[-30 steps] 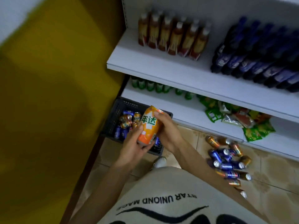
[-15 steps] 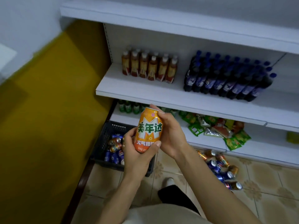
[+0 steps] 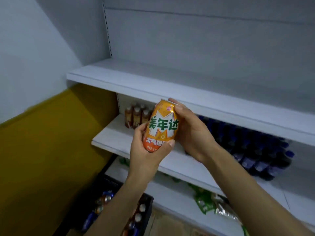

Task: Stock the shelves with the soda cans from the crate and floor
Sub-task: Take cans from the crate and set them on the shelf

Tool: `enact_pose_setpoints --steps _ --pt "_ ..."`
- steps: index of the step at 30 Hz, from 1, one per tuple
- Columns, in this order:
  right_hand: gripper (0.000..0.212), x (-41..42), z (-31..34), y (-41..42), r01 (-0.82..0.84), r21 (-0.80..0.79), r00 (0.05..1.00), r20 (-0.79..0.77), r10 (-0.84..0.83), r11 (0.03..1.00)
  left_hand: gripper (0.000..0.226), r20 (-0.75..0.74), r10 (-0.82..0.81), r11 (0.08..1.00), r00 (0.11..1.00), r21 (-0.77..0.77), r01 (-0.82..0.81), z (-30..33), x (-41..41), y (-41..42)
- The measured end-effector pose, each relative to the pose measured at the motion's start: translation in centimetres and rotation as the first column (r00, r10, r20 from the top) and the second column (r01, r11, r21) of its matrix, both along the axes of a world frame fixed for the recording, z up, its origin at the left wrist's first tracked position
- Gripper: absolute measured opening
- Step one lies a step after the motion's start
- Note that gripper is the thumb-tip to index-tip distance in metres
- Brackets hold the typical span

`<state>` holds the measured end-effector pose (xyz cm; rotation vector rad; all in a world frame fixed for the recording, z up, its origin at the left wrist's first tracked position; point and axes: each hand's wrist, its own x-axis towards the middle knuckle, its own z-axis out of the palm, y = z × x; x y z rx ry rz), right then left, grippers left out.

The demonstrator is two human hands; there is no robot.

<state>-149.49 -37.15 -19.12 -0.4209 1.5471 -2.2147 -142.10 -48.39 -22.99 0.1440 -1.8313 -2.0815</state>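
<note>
Orange aluminium soda can point(image 3: 161, 125) with green lettering on a white splash sits upright, tilted slightly, between my two hands in front of the shelving. My left hand point(image 3: 147, 151) cups its lower part, thumb across the bottom of the label and fingers curled round the far side, so that grip is closed on the can. My right hand point(image 3: 191, 132) wraps the upper right side, fingertips point(image 3: 172, 100) over the top rim and thumb pressed on the shoulder; that grip too is closed on the can.

The can is level with the front edge of the bare white upper shelf point(image 3: 170, 79), and it hides part of the shelf below. On that middle white shelf point(image 3: 115, 135) brown capped bottles point(image 3: 136, 116) stand just left of the can, and dark bottles with blue caps point(image 3: 259, 150) fill the right side. Lower down, green snack packets point(image 3: 204, 200) lie on the bottom shelf. A black plastic crate point(image 3: 110, 183) on the floor holds more cans point(image 3: 104, 200), blue and orange, lying on their sides. A yellow panel point(image 3: 47, 150) runs along the left.
</note>
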Motion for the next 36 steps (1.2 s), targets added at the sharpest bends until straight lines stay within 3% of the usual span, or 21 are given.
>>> enact_pose_setpoints --steps 6,11,17,20,23,36 --pt "0.082 -6.1 4.6 4.6 0.044 0.380 0.955 -0.288 0.073 0.924 0.060 -0.082 0.072 0.997 0.994 -0.023 -0.074 3.2 -6.3 3.6" --pt "0.077 -11.6 7.6 5.3 0.136 0.377 0.917 -0.397 0.027 0.916 0.059 -0.114 0.000 0.976 0.993 -0.217 -0.025 5.0 -12.5 3.7" --pt "0.075 -19.3 9.6 5.6 0.193 0.472 0.900 -0.434 0.036 0.860 0.070 0.095 -0.207 0.814 0.974 -0.536 0.225 8.7 -22.0 0.1" --pt "0.070 -24.0 9.9 5.0 0.260 0.566 0.885 -0.464 0.042 0.782 0.075 0.127 -0.243 0.785 0.962 -0.557 0.272 9.2 -27.8 -0.9" --pt "0.062 -28.4 9.8 3.9 0.309 0.658 0.882 -0.468 0.052 0.686 0.063 0.146 -0.239 0.768 0.960 -0.577 0.279 8.2 -33.4 -2.2" --pt "0.069 -41.9 7.8 -2.8 0.403 0.703 0.883 -0.466 -0.048 0.586 0.051 0.138 -0.247 0.685 0.959 -0.675 0.274 5.6 -49.3 -7.7"
